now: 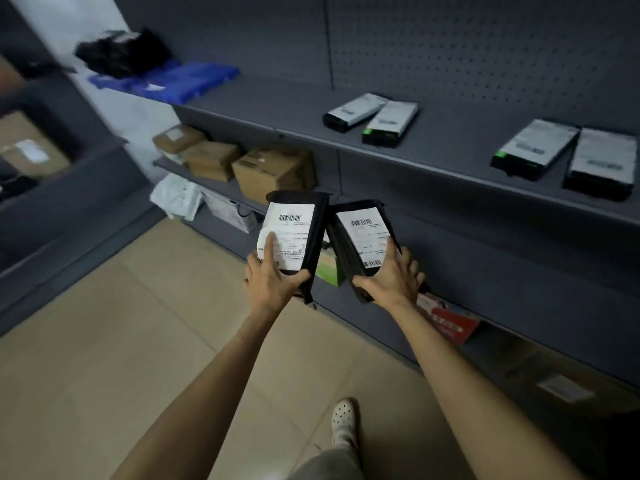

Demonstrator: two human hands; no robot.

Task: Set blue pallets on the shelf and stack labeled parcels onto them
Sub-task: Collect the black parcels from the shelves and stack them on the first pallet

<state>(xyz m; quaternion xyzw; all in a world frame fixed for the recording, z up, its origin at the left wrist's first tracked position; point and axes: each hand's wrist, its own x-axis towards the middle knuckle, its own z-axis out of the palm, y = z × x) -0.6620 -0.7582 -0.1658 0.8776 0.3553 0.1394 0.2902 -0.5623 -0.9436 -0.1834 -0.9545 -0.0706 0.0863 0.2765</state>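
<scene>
My left hand (270, 282) grips a black parcel with a white barcode label (294, 233), held upright in front of the shelving. My right hand (394, 278) holds a second black labeled parcel (360, 242), tilted and almost touching the first. A blue pallet (187, 81) lies at the far left end of the grey shelf (415, 147), with a heap of black parcels (121, 53) on its left part. Both held parcels hang below the level of that shelf.
Two pairs of flat black labeled packs (372, 116) (568, 157) lie on the same shelf. Brown cartons (273, 171) and white bags (180, 195) fill the lower shelves; a red box (450, 322) sits low right. Another rack (52, 174) stands left. My shoe (343, 420) is on the tiled floor.
</scene>
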